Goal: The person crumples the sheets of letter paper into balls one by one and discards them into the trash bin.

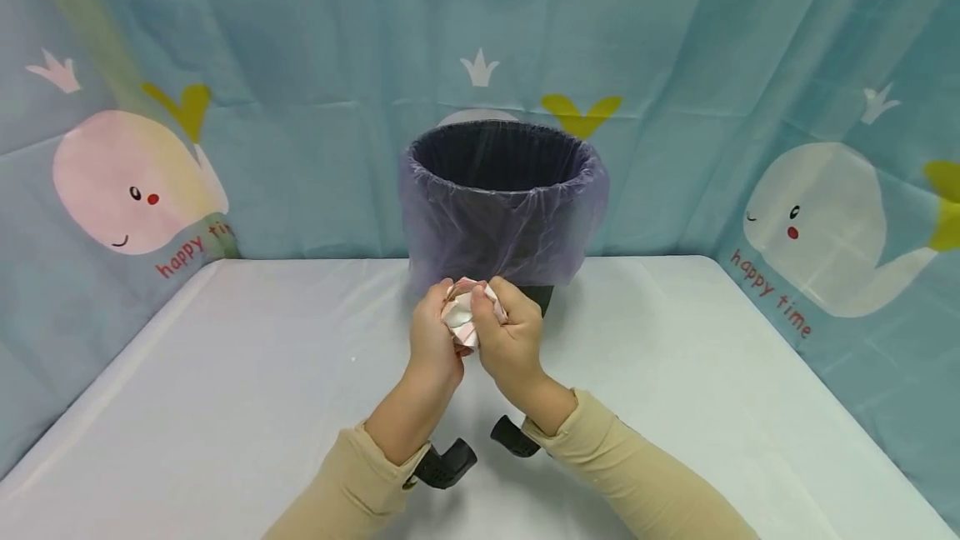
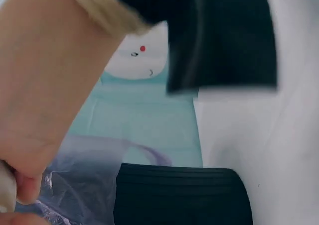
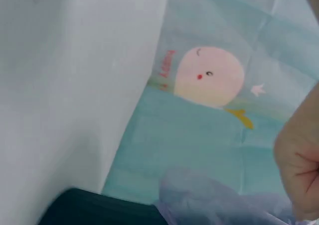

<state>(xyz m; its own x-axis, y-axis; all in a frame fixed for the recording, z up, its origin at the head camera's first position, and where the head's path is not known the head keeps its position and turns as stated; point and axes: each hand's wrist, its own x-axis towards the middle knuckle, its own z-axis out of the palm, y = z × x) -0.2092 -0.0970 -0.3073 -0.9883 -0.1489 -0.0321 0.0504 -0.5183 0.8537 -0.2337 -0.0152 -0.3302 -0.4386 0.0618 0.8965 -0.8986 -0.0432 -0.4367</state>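
Observation:
Both hands meet in front of the trash can in the head view, gripping a crumpled piece of white and pink paper (image 1: 461, 315) between them. The left hand (image 1: 435, 327) curls round the paper's left side. From the right, the right hand (image 1: 513, 332) holds it with the thumb laid over the top. Behind them stands a black trash can (image 1: 542, 298) lined with a translucent purple bag (image 1: 502, 232) folded over its rim. In the left wrist view the left hand (image 2: 25, 170) shows only in part. The right hand (image 3: 301, 165) is cut off at the right wrist view's edge.
A white-covered table (image 1: 225, 390) lies under the hands. Blue curtains (image 1: 315, 107) printed with whales enclose the back and both sides. Black camera mounts (image 1: 446, 465) hang below the wrists, over the tabletop.

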